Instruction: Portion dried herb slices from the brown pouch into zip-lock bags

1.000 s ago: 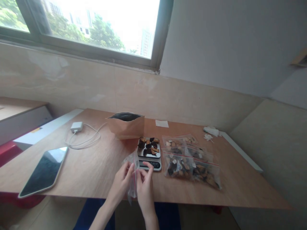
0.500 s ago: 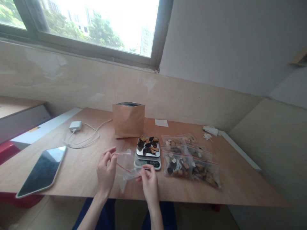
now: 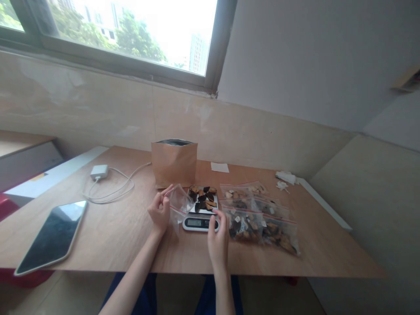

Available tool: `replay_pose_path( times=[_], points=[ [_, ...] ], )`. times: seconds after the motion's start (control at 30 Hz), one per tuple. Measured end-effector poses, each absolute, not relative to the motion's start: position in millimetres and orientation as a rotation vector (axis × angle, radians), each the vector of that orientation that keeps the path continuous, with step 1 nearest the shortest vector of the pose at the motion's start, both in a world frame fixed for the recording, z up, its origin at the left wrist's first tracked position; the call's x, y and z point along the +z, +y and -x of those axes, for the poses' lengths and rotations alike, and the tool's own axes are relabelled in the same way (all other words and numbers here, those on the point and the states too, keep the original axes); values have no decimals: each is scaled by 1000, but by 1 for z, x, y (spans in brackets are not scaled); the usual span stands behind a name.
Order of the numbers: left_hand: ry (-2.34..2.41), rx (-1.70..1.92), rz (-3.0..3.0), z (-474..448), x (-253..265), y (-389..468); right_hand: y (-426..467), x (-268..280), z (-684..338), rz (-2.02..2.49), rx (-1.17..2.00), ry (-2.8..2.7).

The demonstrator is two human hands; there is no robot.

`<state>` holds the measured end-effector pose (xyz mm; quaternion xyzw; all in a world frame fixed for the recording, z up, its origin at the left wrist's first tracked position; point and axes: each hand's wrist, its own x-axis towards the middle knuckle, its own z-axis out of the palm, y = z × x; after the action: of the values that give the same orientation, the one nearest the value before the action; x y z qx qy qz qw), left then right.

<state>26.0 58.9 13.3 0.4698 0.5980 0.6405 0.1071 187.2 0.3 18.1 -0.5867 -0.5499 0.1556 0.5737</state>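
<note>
A clear zip-lock bag (image 3: pixel 180 202) with a red seal line is pinched in my left hand (image 3: pixel 159 211), its mouth beside the scale's left edge. Dark and tan dried pieces (image 3: pixel 203 199) lie spread over the plate of the small digital scale (image 3: pixel 188 223). My right hand (image 3: pixel 218 234) is at the scale's front right corner, thumb and forefinger apart, with nothing seen between them. Its fingertips reach the near right edge of the plate; whether they touch a piece I cannot tell.
Several filled zip-lock bags (image 3: pixel 247 225) lie right of the scale. An opened brown paper pouch (image 3: pixel 173 164) stands behind it. A tablet (image 3: pixel 52 236), a white charger (image 3: pixel 99 171) with its cable, a paper slip (image 3: pixel 219 167) and crumpled white scraps (image 3: pixel 286 177) are on the wooden table.
My right hand has let go of the zip-lock bag and moved right to the scale's plate. My left hand has carried the bag up and right, close to the scale.
</note>
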Motion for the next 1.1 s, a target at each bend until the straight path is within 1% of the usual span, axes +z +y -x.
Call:
replay_pose_path(
  times=[0.1, 0.23, 0.47, 0.73, 0.9, 1.1],
  points=[
    [1686, 1982, -1308, -26, 10, 54, 29, 20, -175, 1465, 145, -1408],
    [1660, 2014, -1270, -26, 13, 51, 63, 13, -157, 1652, 34, -1528],
    [1770, 1942, -1277, -25, 11, 54, 71, 5, -153, 1788, -11, -1633],
    [1759, 1935, -1298, -23, 4, 56, 71, 15, -176, 1810, -63, -1808],
    [1735, 2026, -1265, -24, 1, 57, 78, 22, -189, 1761, 13, -1990],
    [1736, 2017, -1280, -23, 1, 56, 85, 21, -196, 1646, -11, -2102]
  ],
)
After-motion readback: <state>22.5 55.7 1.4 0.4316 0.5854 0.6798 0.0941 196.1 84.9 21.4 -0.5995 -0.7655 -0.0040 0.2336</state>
